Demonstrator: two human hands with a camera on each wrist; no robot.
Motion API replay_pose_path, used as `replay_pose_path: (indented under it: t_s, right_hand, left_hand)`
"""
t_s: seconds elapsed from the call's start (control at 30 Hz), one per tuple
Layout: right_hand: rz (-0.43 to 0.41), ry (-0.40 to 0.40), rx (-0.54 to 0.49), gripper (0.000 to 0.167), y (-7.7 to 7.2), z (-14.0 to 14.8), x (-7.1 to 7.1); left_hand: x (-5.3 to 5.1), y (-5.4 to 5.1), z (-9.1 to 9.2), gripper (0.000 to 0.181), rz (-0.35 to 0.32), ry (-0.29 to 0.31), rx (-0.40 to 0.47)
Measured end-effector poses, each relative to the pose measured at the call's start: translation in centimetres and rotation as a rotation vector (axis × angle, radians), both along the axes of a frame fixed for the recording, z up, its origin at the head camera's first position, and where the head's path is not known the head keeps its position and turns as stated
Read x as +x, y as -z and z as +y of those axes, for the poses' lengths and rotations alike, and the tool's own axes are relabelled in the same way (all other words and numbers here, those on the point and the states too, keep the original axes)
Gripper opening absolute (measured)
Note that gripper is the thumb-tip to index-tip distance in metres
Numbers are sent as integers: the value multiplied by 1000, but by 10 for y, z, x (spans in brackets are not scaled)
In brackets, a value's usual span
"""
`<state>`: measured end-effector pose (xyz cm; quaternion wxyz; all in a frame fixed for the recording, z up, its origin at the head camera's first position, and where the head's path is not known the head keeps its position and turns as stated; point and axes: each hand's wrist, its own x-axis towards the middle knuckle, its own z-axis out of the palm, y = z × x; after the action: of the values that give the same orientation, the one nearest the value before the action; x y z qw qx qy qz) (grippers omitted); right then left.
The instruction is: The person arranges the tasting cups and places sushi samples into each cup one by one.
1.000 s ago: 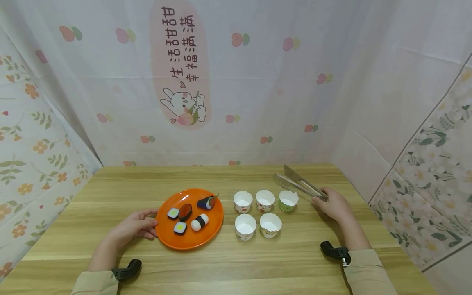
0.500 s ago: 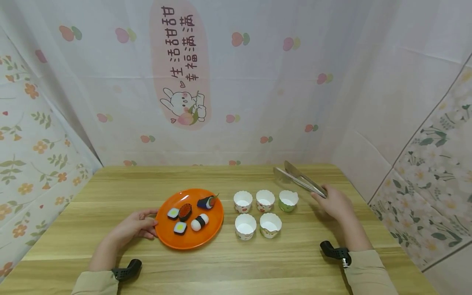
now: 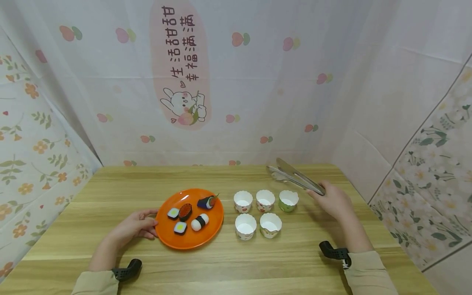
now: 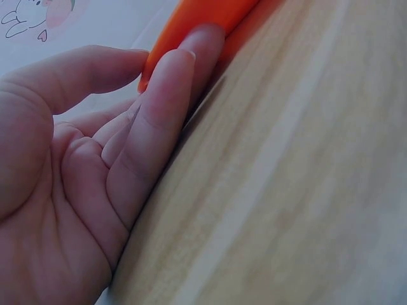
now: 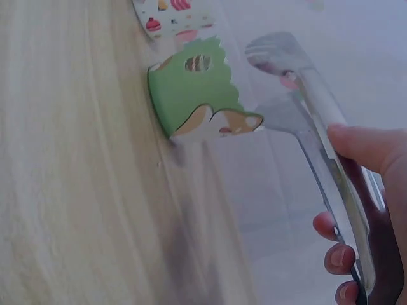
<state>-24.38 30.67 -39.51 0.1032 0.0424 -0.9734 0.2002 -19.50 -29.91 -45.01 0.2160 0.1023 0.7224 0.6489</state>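
Note:
In the head view, my left hand (image 3: 132, 226) pinches the left rim of an orange plate (image 3: 167, 237), thumb above and fingers beneath in the left wrist view. The plate bears a roe-topped sushi (image 3: 185, 211), a white piece with a black band (image 3: 200, 222), a dark cone-shaped hand roll (image 3: 206, 202) and two small sushi rolls (image 3: 180, 228). My right hand (image 3: 333, 200) grips metal tongs (image 3: 285, 166) by the handle end. The tongs' arms stand apart with nothing between them, raised behind a green paper cup (image 5: 191, 82).
Several white-lined paper baking cups (image 3: 243, 202) stand in two rows right of the plate. The wooden table (image 3: 221, 270) meets a printed curtain (image 3: 265, 114) at its back edge. Patterned cloth (image 3: 427, 184) hangs at both sides.
The right hand has lifted the tongs and carried them a little to the left, their tips now higher and further left. The left hand and plate have stayed put.

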Motion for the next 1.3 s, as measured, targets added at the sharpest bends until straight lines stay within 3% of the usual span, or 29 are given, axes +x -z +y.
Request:
replay_pose_path:
  t_s: [1.13,1.3]
  right_hand:
    - [150,-163,24,57,-32,-50,25]
    - [211,-205,34,50,-31,-56,27]
  left_hand:
    - [-1,3,-1,60,15,-3,-9]
    - [-1,3,-1,60,17,-8,-12]
